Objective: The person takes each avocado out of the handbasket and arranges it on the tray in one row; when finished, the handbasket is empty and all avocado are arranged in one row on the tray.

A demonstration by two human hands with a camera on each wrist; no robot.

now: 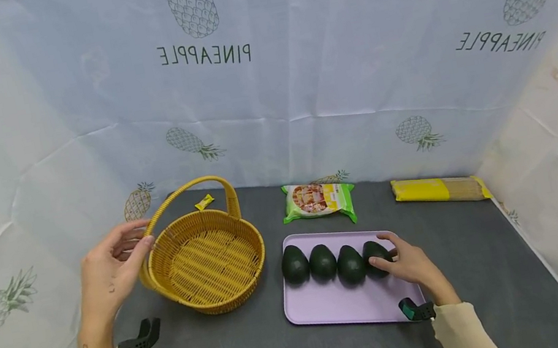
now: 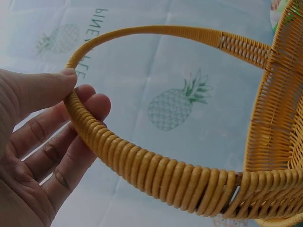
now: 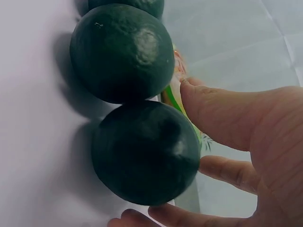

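Observation:
My left hand (image 1: pixel 115 266) pinches the arched handle (image 2: pixel 151 177) of a yellow woven basket (image 1: pixel 260 264), thumb on one side and fingertips on the other. Nothing lies inside the basket. Several dark green avocados stand in a row on a pale purple tray (image 1: pixel 331 308). At the row's right end, my right hand (image 1: pixel 409 263) spreads its thumb and fingers around the last avocado (image 3: pixel 144 153). In the right wrist view a fingertip (image 3: pixel 208 165) is right at this avocado's side, while the thumb stands off from it. The neighbouring avocado (image 3: pixel 123 52) is close against it.
Behind the tray lies a green and white food packet (image 1: pixel 317 199). A yellow pack of noodles (image 1: pixel 438 189) is at the back right. One small yellow wrapped piece (image 1: pixel 204 202) sits behind the basket. Pineapple-printed cloth (image 1: pixel 294 71) walls in the dark grey table.

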